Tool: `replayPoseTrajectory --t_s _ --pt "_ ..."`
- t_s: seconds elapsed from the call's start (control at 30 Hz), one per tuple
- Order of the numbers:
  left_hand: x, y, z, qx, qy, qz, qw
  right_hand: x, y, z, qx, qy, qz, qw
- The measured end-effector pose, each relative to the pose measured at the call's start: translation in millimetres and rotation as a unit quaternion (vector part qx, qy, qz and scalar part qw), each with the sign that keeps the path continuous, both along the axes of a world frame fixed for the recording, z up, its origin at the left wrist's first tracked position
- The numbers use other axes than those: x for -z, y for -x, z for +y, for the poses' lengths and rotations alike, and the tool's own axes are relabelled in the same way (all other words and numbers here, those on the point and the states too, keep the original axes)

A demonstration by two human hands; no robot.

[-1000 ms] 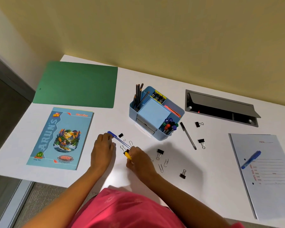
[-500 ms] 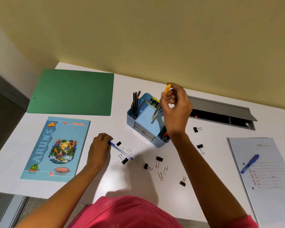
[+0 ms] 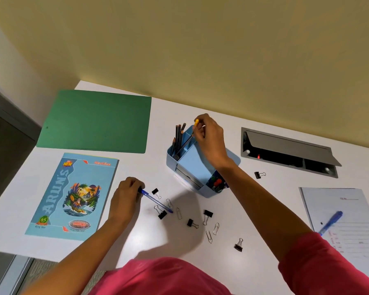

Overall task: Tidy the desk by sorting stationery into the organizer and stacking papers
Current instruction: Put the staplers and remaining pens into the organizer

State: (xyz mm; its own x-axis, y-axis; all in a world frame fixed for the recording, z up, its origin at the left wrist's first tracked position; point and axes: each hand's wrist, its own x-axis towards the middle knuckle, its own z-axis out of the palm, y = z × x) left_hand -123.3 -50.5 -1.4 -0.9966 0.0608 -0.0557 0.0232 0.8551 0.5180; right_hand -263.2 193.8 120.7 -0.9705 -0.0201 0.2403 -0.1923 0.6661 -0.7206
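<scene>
One yellow-capped pencil now over the pencil slot of the blue organizer, pinched in the right hand; a second ago that hand was down on the counter among the clips, half a second ago raised above the organizer's middle. Fingers closed on the pencil's upper end, tip pointing down into the back-left compartment beside the dark pencils already standing there. Judgement: drop-in under way, not yet released.

Left hand has hardly moved: fingers closed on the end of a blue pen, whose far end lies on the counter between binder clips. Likely next into the organizer.

Loose on the counter: black binder clips and wire paper clips near the front, one more clip to the right near the grey cable hatch. Second blue pen lies on the lined sheet far right. Notebook and green folder left, lying apart, unstacked. Much sorting left.

Hard to make out: right wrist and forearm cover the organizer's middle and right compartments; only a glimpse of coloured markers at its near corner. Whether the pencil tip has entered the slot cannot be told. Lined sheet cut off by frame edge, its print unreadable.
</scene>
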Motion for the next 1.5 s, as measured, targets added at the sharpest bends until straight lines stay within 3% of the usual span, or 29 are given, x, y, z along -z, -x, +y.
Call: replayPoseTrajectory --t_s 0.23,0.33,0.5,0.7,0.87,0.97,1.07,1.27,1.5 --pt "-5.5 2.4 0.4 -0.021 0.012 -0.007 1.000 16.9 5.1 7.6 -0.027 -0.087 -0.049 0.995" --pt "-12.5 -3.2 -0.7 -0.009 0.038 0.017 0.999 19.9 4.2 10.2 -0.017 -0.089 -0.064 0.994" --pt "-28.5 -8.8 -2.4 -0.029 -0.028 0.033 0.999 14.8 -1.8 12.7 0.004 -0.050 -0.056 0.997" --pt "-99.5 2.6 -1.9 -0.072 -0.129 0.116 0.982 -4.7 -19.9 19.6 0.051 0.000 -0.009 0.999" --pt "-195.7 28.9 11.4 -0.121 -0.225 0.217 0.942 -14.6 -43.4 26.3 0.095 0.037 0.024 0.995" --pt "-244.1 60.6 24.2 -0.097 -0.239 0.308 0.916 -17.6 -55.4 29.5 0.116 0.059 0.030 0.991" --pt "-263.1 99.3 46.8 -0.028 -0.197 0.365 0.909 -19.7 -64.0 31.2 0.135 0.076 0.034 0.987" --pt "-229.7 153.5 104.5 0.124 -0.099 0.304 0.939 -21.2 -74.9 43.2 0.151 0.088 0.034 0.984" --pt "-180.1 164.1 124.2 0.115 -0.030 0.183 0.976 -16.2 -89.2 72.8 0.173 0.099 0.078 0.977"
